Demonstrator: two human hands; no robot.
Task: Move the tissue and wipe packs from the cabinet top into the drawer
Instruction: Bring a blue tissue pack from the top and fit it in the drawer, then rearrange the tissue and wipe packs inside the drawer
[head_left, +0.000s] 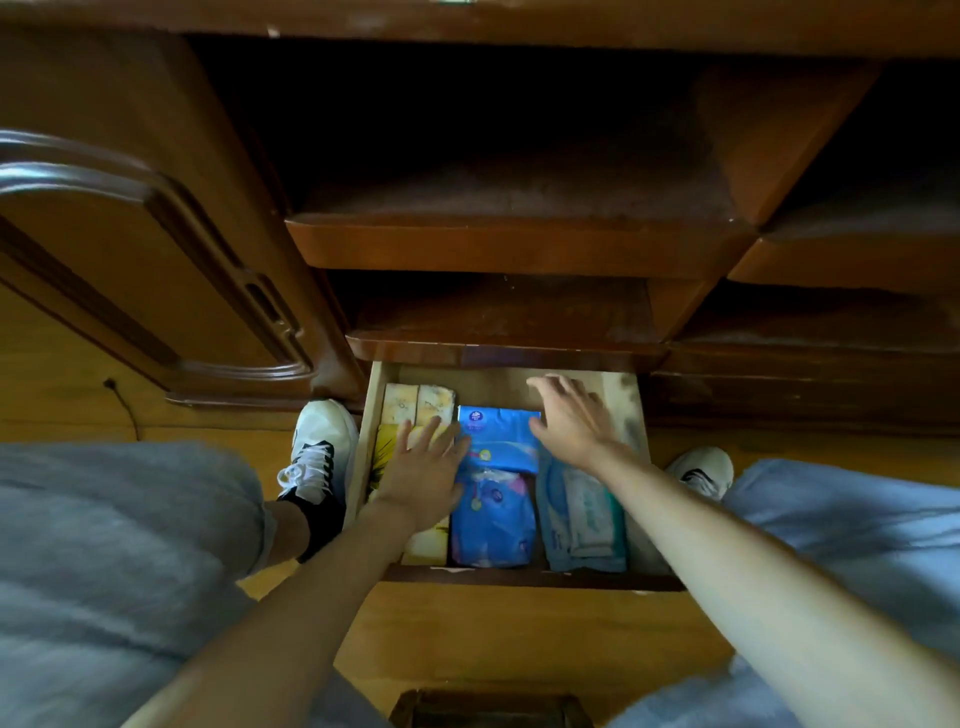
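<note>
A person crouches over an open drawer (375, 415) at the foot of a dark wooden cabinet (156, 249), both arms reaching in. At far left in the drawer lie the yellow tissue packs (418, 402), their long axes running near to far; the left hand (423, 470) rests flat on top of them, fingers spread and gripping nothing. In the middle column sit the blue tissue packs (496, 499), stacked near to far, touching the left hand's thumb side. The right hand (574, 421) hovers spread wide over the far right of the drawer, its thumb just at the far blue pack's right edge, holding nothing. Nearer, under that forearm, lies the pale wipe pack (584, 512), long axis also near to far. Any final squaring of the packs looks likely to fall to the left hand, already in contact.
</note>
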